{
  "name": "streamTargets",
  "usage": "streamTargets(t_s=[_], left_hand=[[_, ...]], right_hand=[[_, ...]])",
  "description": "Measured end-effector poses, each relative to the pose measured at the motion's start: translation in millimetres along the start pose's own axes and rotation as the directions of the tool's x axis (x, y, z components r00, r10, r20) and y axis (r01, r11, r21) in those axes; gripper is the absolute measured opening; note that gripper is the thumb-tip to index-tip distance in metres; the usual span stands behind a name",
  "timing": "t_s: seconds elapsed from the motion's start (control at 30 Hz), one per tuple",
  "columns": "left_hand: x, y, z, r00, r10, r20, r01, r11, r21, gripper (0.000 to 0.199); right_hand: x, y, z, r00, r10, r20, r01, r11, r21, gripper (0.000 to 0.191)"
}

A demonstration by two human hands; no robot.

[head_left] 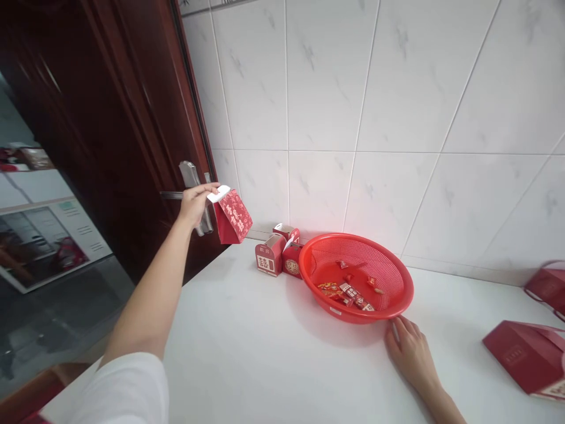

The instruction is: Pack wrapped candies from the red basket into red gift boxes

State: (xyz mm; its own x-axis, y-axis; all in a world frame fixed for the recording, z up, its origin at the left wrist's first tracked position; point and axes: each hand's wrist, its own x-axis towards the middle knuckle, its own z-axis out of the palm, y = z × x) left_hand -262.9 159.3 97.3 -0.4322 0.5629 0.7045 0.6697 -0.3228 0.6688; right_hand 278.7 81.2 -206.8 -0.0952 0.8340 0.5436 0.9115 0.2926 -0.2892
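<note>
- Two bare hands: one left hand (194, 206), one right hand (410, 348).
- One white, flat surface (247, 353).
- One red, printed cardboard box with a white handle (235, 215), by the surface's far left corner.
- Three small red cardboard boxes (270, 259), near the far edge.
- One round, red plastic mesh basket (353, 242).
- Several small wrapped red packets (353, 295) inside, overlapping, exact number unclear.
- Two larger dark-red boxes (521, 356), rightward.
</note>
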Motion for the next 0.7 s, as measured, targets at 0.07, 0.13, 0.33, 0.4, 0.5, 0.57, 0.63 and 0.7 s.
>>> streamTargets(t_s=[0.07,0.13,0.33,0.4,0.5,0.57,0.63,0.7], left_hand=[[-6,24,-14.5,0.984,-0.046,0.173,0.091,0.96,-0.263,0.01],[-19,47,-20.4,0.949,-0.032,0.314,0.153,0.916,-0.37,0.012],[-91,88,15.3,0.628,0.279,0.727,0.251,0.811,-0.528,0.032],[-117,94,36.2,0.457,0.41,0.789,0.257,0.788,-0.559,0.035],[-148,103,65.9,0.219,0.508,0.833,0.302,0.776,-0.553,0.034],[-162,110,82.7,0.111,0.51,0.853,0.297,0.802,-0.518,0.031],[-173,117,96.8,0.036,0.489,0.872,0.272,0.835,-0.479,0.027],[-182,121,108.5,-0.024,0.473,0.881,0.256,0.855,-0.452,0.022]], right_hand=[[1,2,-1,0.999,0.027,0.025,-0.028,0.999,0.037,0.034],[2,4,-3,0.997,0.061,0.051,-0.065,0.994,0.088,0.037],[5,-2,-15,0.968,0.24,0.077,-0.251,0.936,0.247,0.042],[5,-5,-17,0.96,0.269,0.077,-0.28,0.918,0.28,0.04],[6,-8,-18,0.954,0.293,0.066,-0.299,0.907,0.297,0.036],[6,-9,-17,0.951,0.304,0.059,-0.307,0.901,0.308,0.033],[6,-11,-17,0.948,0.312,0.054,-0.313,0.895,0.319,0.031],[6,-12,-18,0.946,0.319,0.054,-0.318,0.89,0.328,0.029]])
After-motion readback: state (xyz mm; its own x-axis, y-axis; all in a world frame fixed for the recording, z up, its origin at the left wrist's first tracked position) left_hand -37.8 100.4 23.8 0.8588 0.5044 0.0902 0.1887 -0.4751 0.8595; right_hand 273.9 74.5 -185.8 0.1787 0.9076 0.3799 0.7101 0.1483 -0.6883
